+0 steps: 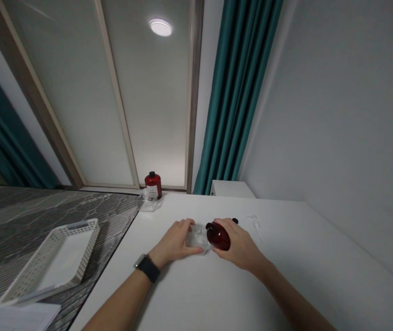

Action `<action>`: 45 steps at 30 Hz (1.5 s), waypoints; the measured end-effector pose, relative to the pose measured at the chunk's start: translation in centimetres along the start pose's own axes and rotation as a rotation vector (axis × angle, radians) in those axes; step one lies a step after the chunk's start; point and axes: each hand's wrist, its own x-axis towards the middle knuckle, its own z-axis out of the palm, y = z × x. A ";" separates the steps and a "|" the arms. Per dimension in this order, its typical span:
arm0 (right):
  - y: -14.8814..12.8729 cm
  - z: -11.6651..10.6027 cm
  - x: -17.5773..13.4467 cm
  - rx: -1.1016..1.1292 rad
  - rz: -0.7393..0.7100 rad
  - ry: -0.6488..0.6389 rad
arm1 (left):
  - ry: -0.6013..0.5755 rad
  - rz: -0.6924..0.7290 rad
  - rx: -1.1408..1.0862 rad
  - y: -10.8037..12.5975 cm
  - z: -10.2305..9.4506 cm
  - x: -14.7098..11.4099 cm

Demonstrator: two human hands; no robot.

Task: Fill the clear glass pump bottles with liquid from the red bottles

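Observation:
My left hand, with a watch on its wrist, is closed around the side of a small clear container on the white table. A dark red bottle is in the grip of my right hand. The bottle lies tilted, its dark neck pointing left at the container's right side. Whether anything flows from it, I cannot tell. Behind my right hand is a small black cap, partly hidden.
A second red bottle with a white label stands upright at the table's far left corner, beside another clear container. Clear, thin plastic lies right of the cap. A white basket and papers are at left.

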 end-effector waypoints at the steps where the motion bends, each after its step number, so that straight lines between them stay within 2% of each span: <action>1: 0.0 -0.1 0.1 0.001 -0.003 -0.008 | 0.006 0.004 0.007 0.0 0.0 0.0; 10: 0.3 -0.7 0.2 -0.080 -0.008 -0.099 | 0.067 0.020 0.031 0.6 -0.8 -0.1; 19: -0.3 -1.3 0.5 -0.101 -0.006 -0.139 | 0.093 0.095 -0.186 0.6 -0.6 -0.4; 25: -0.4 -1.5 0.7 -0.127 -0.027 -0.173 | 0.070 0.078 -0.106 0.8 -0.7 -0.3; 32: 0.1 -1.3 0.5 -0.142 -0.031 -0.175 | 0.094 0.070 -0.042 0.8 -0.6 -0.1; 45: 0.7 -0.9 -0.4 -0.071 -0.014 -0.140 | 0.124 0.024 -0.170 0.9 -1.1 -0.3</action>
